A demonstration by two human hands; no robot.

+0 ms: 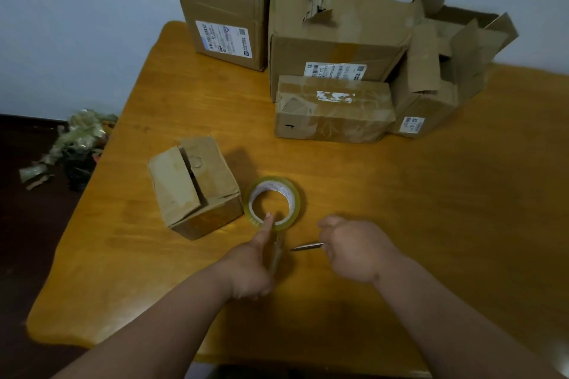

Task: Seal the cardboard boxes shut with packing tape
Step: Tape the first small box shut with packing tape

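Observation:
A roll of clear packing tape lies flat on the wooden table. My left hand has its thumb on the roll's near rim, and its curled fingers hold a short strip of tape pulled from the roll. My right hand grips a thin metal blade whose tip points left at the strip. A small cardboard box with loose, untaped top flaps stands just left of the roll. A taped long box lies farther back.
Against the wall stand a tall open box, a large torn box and an open box with raised flaps. Crumpled packing scraps lie on the dark floor, left of the table edge.

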